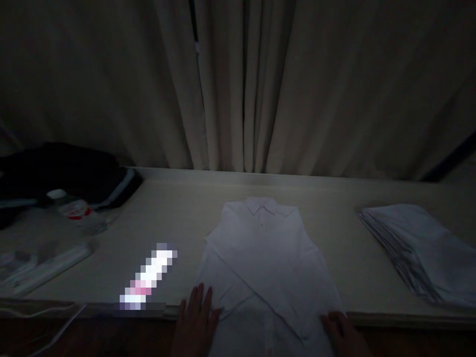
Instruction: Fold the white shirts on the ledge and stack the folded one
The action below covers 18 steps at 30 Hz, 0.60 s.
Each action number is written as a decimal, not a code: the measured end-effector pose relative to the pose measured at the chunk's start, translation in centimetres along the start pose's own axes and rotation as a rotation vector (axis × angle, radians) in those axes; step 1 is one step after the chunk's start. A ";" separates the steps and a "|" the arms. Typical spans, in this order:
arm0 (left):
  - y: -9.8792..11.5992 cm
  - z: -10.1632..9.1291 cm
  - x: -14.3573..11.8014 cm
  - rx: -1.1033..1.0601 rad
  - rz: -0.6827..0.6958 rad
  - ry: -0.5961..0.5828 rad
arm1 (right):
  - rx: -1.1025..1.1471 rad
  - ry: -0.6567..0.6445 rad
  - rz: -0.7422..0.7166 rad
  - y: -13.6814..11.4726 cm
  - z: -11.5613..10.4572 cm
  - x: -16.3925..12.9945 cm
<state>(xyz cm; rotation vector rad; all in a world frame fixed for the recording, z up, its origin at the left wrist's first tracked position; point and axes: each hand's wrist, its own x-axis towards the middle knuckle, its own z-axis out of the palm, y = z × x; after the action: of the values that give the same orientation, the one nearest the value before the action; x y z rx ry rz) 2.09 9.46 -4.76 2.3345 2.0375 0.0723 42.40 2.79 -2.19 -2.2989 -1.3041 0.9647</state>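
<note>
A white collared shirt (pixel 266 263) lies face up, with its collar toward the curtain. Its left-side sleeve is folded diagonally across the front, and the lower part reaches over the table's near edge. My left hand (pixel 197 317) rests flat on the shirt's left side, fingers stretched out and thumb on the cloth. At the opposite side edge, my right hand (pixel 344 332) has its fingers curled at the fabric and seems to pinch it. Dim light obscures the fingertips. The shirt's bottom hem is out of view.
Folded white garments (pixel 420 248) are stacked at the right. To the left lie a bright blurred-out screen (pixel 147 280), a plastic bottle (pixel 80 213), a white power strip (pixel 55 267) and dark clothes (pixel 63 171). Behind the table (pixel 174 208) hangs a curtain (pixel 226 89).
</note>
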 end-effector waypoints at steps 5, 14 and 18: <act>-0.1 0.7 0.3 0.019 0.026 0.077 | 0.006 0.095 -0.040 0.4 0.0 0.9; -1.7 2.7 0.5 0.020 0.094 0.161 | -0.207 0.115 -0.169 -0.5 0.7 1.7; -1.1 0.8 0.2 0.004 0.062 0.169 | -0.247 0.110 -0.235 -1.0 0.1 1.4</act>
<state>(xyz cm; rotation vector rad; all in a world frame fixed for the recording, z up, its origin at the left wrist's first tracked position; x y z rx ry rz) 1.05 9.76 -5.63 2.4718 2.0370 0.2777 42.20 4.53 -2.24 -2.2667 -1.6790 0.6212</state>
